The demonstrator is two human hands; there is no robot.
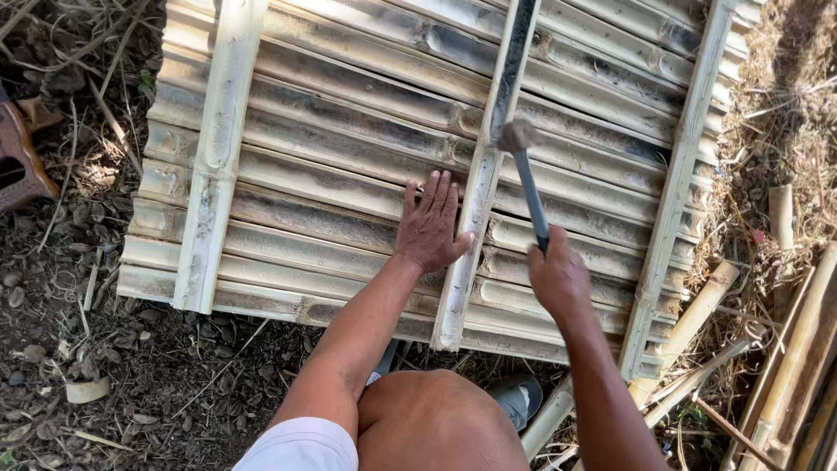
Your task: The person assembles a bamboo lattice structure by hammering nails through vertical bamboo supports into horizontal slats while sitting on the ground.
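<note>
Person crouches over a panel of split bamboo halves laid side by side on the dirt, hollow sides up, w/ three lighter cross strips nailed across them. Left hand lies flat, palm down, fingers spread & pointing away from the body, pressing on the slats just left of the middle cross strip; thumb touches that strip's edge. No grip there, hand is open & holds nothing. Right hand is closed tight round the lower end of a hammer, dark handle running up & slightly left, its rounded head sitting right on or just above the middle strip, approx. level w/ the left fingertips; can't tell if the head touches the bamboo. Any nail under it isn't visible. Left cross strip & right cross strip run roughly parallel to the middle one, well apart from both hands. Person's bare knee & white shorts edge show at the bottom, a grey sandal beside the knee under the panel's near edge. Loose bamboo poles lie on dry straw at the right. Ground at left is dark soil w/ dead leaves & twigs; a brown wooden object pokes in at the far left edge.
</note>
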